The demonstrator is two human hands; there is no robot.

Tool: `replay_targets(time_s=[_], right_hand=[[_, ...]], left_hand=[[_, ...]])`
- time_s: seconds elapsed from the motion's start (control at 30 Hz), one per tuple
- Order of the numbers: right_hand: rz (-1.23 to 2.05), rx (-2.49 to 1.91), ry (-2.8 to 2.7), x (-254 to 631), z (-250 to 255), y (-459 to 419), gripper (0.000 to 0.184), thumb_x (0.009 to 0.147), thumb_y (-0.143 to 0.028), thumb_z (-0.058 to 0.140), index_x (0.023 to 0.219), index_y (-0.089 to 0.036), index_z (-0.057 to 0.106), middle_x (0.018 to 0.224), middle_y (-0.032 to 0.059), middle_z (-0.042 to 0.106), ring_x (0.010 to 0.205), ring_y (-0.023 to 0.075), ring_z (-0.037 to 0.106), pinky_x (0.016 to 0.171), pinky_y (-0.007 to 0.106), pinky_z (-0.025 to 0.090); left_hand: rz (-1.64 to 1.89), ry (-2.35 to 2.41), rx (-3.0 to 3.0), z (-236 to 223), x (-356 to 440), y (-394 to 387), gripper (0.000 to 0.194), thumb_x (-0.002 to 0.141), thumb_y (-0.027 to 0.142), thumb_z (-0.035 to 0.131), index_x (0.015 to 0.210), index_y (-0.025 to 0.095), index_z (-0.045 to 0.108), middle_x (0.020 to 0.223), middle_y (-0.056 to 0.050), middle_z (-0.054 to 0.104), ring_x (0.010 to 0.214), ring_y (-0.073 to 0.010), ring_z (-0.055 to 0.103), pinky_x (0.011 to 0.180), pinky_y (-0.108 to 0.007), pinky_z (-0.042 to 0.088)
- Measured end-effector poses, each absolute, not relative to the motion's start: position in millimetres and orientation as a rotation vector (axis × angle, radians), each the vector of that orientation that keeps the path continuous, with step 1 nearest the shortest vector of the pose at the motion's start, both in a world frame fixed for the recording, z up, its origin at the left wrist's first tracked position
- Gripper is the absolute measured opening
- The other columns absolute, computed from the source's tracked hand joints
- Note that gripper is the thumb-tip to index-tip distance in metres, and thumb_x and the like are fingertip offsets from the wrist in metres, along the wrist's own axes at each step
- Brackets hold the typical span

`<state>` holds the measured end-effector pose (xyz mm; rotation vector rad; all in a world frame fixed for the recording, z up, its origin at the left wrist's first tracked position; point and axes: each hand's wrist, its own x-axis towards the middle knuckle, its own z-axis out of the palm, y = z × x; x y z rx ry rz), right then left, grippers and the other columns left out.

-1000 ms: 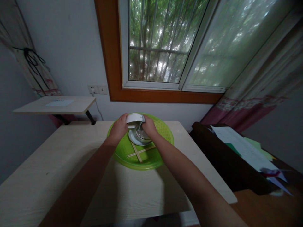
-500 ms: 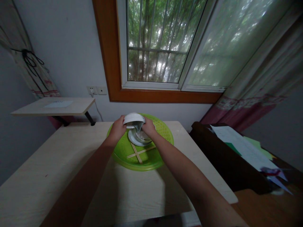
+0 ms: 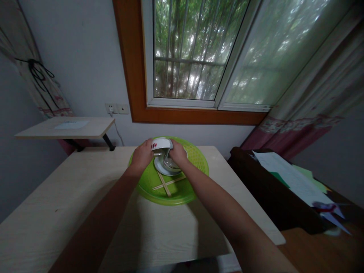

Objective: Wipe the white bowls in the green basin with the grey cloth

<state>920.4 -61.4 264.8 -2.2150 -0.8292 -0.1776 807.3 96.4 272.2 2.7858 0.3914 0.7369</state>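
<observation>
Pale chopsticks (image 3: 164,185) are being borne, crossed, by a green tray (image 3: 149,181); beyond, a lower bowl (image 3: 172,164) is being supported on a plate (image 3: 159,165), perhaps to save room. Above, a tipped white bowl (image 3: 161,143) is being clamped between left hand (image 3: 143,154) and right hand (image 3: 178,152), probably for steadiness.

The bowl (image 3: 161,143) is white, with small red marks on the outer wall next to the left hand (image 3: 143,153). It is positioned between the hands, raised and tilted, outer wall uppermost and mouth turned downward. The left hand grips one side; the right hand (image 3: 178,152) grips the opposite side. A pale grey-green cloth (image 3: 166,152) hangs at the fingers of the right hand, partly hidden; its full shape cannot be determined.
</observation>
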Motion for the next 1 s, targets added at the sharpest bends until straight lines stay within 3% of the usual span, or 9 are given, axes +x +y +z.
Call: replay_targets(time_s=[0.17, 0.33, 0.6, 0.77, 1.0], right_hand=[[-0.104, -1.995, -0.699, 935.9, 252.6, -56.9, 0.036, 0.085, -0.011, 0.054, 0.115, -0.018, 0.073, 0.120, 0.0088, 0.077, 0.110, 0.0239, 0.071, 0.099, 0.036, 0.054], [-0.084, -1.909, -0.687, 938.3, 250.5, -55.6, 0.030, 0.084, -0.013, 0.057, 0.108, -0.019, 0.074, 0.118, 0.0074, 0.078, 0.110, 0.0231, 0.072, 0.100, 0.037, 0.054], [-0.156, -2.033, -0.844, 932.6, 255.1, -62.9, 0.043, 0.082, -0.010, 0.060, 0.124, -0.017, 0.070, 0.122, 0.0115, 0.076, 0.112, 0.0258, 0.070, 0.100, 0.037, 0.053], [-0.243, -2.201, -0.956, 924.0, 265.7, -66.1, 0.065, 0.077, -0.003, 0.057, 0.141, -0.018, 0.060, 0.132, 0.0129, 0.072, 0.120, 0.0275, 0.066, 0.106, 0.039, 0.049], [-0.271, -2.164, -0.939, 920.6, 267.7, -65.4, 0.066, 0.077, -0.001, 0.052, 0.140, -0.020, 0.061, 0.136, 0.0098, 0.070, 0.124, 0.0251, 0.064, 0.109, 0.037, 0.047]], left_hand=[[0.728, 0.401, 2.652, 269.6, 812.9, 101.5, 0.038, 0.094, 0.017, 0.057, 0.132, 0.019, 0.058, 0.121, -0.015, 0.074, 0.108, -0.0276, 0.072, 0.094, -0.035, 0.052], [0.611, 0.400, 2.543, 265.9, 818.4, 106.3, 0.028, 0.097, 0.021, 0.053, 0.123, 0.018, 0.061, 0.113, -0.015, 0.076, 0.105, -0.0268, 0.073, 0.089, -0.034, 0.054], [0.636, 0.331, 2.608, 267.8, 813.7, 105.0, 0.044, 0.085, 0.002, 0.051, 0.127, 0.016, 0.057, 0.118, -0.016, 0.074, 0.112, -0.0271, 0.070, 0.097, -0.036, 0.053], [0.666, 0.319, 2.716, 270.7, 810.5, 99.8, 0.046, 0.086, 0.000, 0.048, 0.128, 0.016, 0.056, 0.124, -0.016, 0.071, 0.114, -0.0270, 0.069, 0.099, -0.036, 0.053], [0.713, 0.322, 2.736, 271.0, 809.2, 97.5, 0.046, 0.088, 0.002, 0.049, 0.131, 0.017, 0.055, 0.128, -0.016, 0.069, 0.116, -0.0271, 0.068, 0.100, -0.037, 0.052]])
